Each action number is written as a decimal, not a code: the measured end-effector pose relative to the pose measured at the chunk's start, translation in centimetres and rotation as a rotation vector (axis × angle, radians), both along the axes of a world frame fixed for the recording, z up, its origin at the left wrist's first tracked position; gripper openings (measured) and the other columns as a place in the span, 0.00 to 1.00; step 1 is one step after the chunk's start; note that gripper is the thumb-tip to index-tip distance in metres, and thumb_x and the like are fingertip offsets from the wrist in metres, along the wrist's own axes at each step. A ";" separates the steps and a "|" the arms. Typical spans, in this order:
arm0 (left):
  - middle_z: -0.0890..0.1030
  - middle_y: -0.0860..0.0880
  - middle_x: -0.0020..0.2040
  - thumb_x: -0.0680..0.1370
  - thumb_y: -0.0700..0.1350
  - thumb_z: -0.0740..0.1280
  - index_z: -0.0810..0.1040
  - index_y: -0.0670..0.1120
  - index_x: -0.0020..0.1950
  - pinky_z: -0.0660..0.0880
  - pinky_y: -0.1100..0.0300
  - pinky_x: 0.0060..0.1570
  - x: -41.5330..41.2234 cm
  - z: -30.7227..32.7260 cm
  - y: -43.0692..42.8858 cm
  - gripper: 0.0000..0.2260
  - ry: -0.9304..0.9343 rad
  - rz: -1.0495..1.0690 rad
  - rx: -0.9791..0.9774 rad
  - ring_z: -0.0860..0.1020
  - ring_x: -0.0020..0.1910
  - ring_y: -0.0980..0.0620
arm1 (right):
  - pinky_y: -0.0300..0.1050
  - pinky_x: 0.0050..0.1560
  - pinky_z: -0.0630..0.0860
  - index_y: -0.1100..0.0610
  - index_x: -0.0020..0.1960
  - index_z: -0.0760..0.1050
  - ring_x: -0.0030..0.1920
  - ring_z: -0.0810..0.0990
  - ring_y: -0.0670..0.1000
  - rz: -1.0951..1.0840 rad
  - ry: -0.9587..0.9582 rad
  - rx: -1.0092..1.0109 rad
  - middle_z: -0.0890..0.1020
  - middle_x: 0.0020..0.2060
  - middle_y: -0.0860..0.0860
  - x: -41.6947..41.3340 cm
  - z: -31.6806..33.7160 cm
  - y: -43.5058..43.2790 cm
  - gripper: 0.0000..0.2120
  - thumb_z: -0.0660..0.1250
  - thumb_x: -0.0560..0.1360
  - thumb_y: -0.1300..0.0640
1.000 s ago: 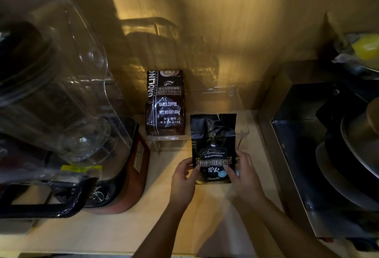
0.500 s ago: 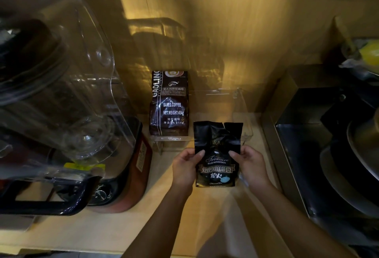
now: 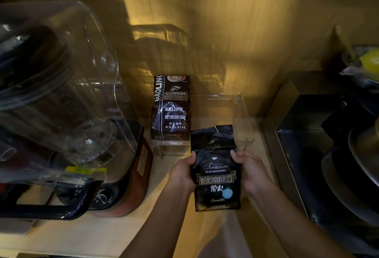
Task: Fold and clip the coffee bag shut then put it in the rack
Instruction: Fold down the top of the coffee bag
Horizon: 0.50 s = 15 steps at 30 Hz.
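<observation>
Here both hands grip a black Blue Mountain coffee bag (image 3: 216, 172) by its side edges: the left hand (image 3: 182, 172) is curled round the bag's left edge with its thumb on the front, and the right hand (image 3: 251, 170) is closed on the right edge in the same way. The bag is upright, label facing the camera, and its torn top is open and unfolded, with no clip on it. Its lower edge is at or just above the pale wooden tabletop (image 3: 98, 235); I cannot tell whether it touches. Just behind the bag stands a clear acrylic rack (image 3: 242, 126), whose right-hand part is behind the bag's top. To the left of the bag, in the rack's left part, a dark Gaolin baked coffee bag (image 3: 171, 110) stands upright. Further left of the bag sits a blender (image 3: 67, 114) with a clear cover and reddish base, and to the right of it a dark metal box (image 3: 303, 138) holding stacked pans.
</observation>
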<state>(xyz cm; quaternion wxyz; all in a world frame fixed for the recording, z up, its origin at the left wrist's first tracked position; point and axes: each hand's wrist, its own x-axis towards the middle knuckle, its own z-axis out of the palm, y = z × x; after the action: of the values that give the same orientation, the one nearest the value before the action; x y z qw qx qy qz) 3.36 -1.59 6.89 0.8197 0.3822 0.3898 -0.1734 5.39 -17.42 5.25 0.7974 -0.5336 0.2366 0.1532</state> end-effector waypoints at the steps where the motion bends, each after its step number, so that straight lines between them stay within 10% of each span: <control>1: 0.83 0.42 0.38 0.75 0.41 0.66 0.78 0.41 0.44 0.75 0.55 0.28 -0.1 -0.4 0.0 0.04 -0.037 0.022 0.131 0.81 0.34 0.45 | 0.48 0.36 0.76 0.61 0.38 0.74 0.36 0.81 0.56 0.010 0.018 0.004 0.83 0.33 0.56 0.0 0.1 -0.1 0.03 0.67 0.70 0.65; 4: 0.79 0.47 0.31 0.73 0.38 0.67 0.76 0.41 0.35 0.73 0.59 0.32 -0.4 -1.1 -0.3 0.07 -0.410 0.048 0.655 0.76 0.32 0.50 | 0.46 0.35 0.75 0.56 0.33 0.74 0.34 0.80 0.52 0.015 -0.073 -0.083 0.82 0.31 0.52 -0.4 -0.3 -0.4 0.08 0.67 0.70 0.64; 15: 0.79 0.43 0.37 0.70 0.33 0.69 0.79 0.42 0.36 0.73 0.62 0.42 -0.6 -1.8 2.2 0.06 -0.552 -0.129 0.731 0.76 0.39 0.49 | 0.29 0.27 0.73 0.62 0.34 0.77 0.27 0.78 0.41 0.054 -0.318 -0.323 0.79 0.27 0.51 -0.4 -0.5 -1.2 0.06 0.68 0.69 0.70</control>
<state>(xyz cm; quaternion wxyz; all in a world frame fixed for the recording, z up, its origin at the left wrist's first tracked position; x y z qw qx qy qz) 2.78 0.62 5.13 0.6918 0.7015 0.1680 0.0330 5.00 -18.66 4.72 0.7244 -0.6780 0.1152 0.0487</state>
